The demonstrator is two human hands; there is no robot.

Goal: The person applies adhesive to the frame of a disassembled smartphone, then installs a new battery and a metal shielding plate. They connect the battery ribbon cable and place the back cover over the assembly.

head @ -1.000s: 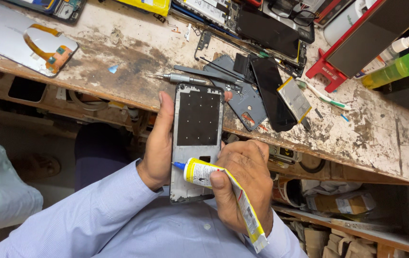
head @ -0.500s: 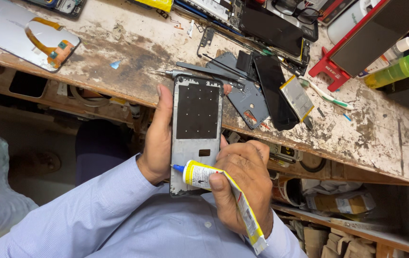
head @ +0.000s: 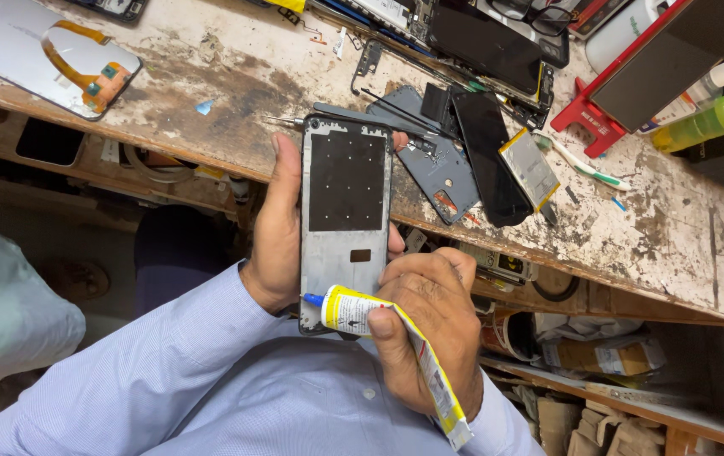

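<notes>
Centrally, 1 phone frame (head: 346, 219) gripped by left hand (head: 274, 236) fingers, right hand (head: 430, 325) pinching 1 glue tube (head: 387, 338), nozzle seemingly touching frame.

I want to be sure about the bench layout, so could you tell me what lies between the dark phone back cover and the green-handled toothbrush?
In the head view, a black phone screen and a flat battery lie between the back cover and the toothbrush.

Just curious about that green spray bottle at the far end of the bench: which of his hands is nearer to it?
Right. The right hand, holding the glue tube, sits below and left of the green bottle. The left hand, gripping the phone frame, is farther left.
</notes>
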